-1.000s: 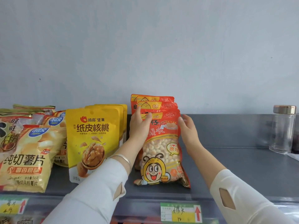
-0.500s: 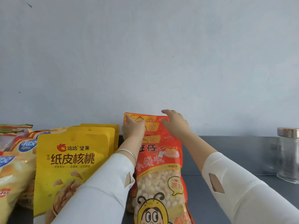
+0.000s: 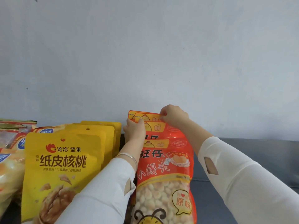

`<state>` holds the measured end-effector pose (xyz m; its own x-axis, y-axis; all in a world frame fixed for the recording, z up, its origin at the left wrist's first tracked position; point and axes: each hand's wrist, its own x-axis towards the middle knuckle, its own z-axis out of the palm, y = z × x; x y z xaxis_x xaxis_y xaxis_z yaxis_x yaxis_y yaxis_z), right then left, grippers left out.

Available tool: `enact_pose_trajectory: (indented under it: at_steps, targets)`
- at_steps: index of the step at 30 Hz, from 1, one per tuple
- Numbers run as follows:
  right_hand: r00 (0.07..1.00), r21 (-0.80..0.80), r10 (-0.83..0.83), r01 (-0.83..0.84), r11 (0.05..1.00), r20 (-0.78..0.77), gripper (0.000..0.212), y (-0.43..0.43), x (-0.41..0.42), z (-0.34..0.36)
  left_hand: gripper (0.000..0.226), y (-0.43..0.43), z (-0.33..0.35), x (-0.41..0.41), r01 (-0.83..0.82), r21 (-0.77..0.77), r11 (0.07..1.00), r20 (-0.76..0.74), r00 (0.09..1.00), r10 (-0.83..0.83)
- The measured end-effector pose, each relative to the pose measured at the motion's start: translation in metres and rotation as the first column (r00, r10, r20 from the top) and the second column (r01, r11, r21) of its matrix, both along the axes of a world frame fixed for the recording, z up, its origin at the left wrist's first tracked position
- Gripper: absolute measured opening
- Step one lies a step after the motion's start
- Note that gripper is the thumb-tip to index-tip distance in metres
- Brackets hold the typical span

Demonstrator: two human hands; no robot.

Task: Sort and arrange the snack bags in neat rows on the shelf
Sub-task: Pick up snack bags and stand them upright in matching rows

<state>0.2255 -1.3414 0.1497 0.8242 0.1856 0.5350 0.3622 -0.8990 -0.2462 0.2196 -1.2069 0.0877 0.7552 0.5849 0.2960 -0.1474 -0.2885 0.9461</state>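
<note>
Head view: red bun bags (image 3: 163, 167) stand upright, just right of the yellow walnut bags (image 3: 63, 159); left hand (image 3: 135, 130) grips their left edge, right hand (image 3: 174, 116) pinches the rear bag's top corner.

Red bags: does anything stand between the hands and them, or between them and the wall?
Nothing visible does. The left hand and the right hand hold the red bags by their top edges, and only wall shows behind them. The yellow bags stand beside, to the left.
</note>
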Motion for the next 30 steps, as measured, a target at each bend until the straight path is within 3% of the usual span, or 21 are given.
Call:
enact_pose_trajectory:
  at_steps: [11, 17, 20, 24, 27, 30]
  targets:
    - [0.976, 0.077, -0.046, 0.030, 0.997, 0.214, 0.024, -0.017, 0.009, -0.012, 0.045, -0.018, 0.005, -0.013, 0.014, 0.289, 0.957, 0.001, 1.000, -0.015]
    - [0.998, 0.175, -0.060, 0.060, 0.983, -0.003, 0.023, -0.022, 0.007, -0.011, 0.049, -0.015, -0.006, -0.005, 0.122, 0.241, 0.963, -0.098, 0.990, -0.101]
    - [0.999, 0.243, -0.017, 0.023, 0.970, -0.030, 0.015, -0.021, 0.003, -0.011, 0.053, -0.014, -0.010, -0.004, 0.149, 0.177, 0.973, -0.092, 0.987, -0.134]
    - [0.999, 0.629, 0.045, -0.018, 0.777, -0.028, 0.027, -0.034, 0.005, -0.009, 0.046, -0.012, -0.011, -0.008, 0.176, 0.123, 0.977, -0.034, 0.984, -0.173]
    - [0.995, 0.681, 0.018, 0.056, 0.730, -0.101, 0.018, -0.046, 0.007, -0.015, 0.044, -0.012, -0.014, -0.009, 0.171, 0.186, 0.968, 0.065, 0.980, -0.186]
    - [0.977, 0.743, 0.099, 0.077, 0.665, -0.190, 0.014, -0.046, 0.007, -0.014, 0.043, -0.013, -0.012, -0.010, 0.174, 0.205, 0.963, 0.109, 0.974, -0.199]
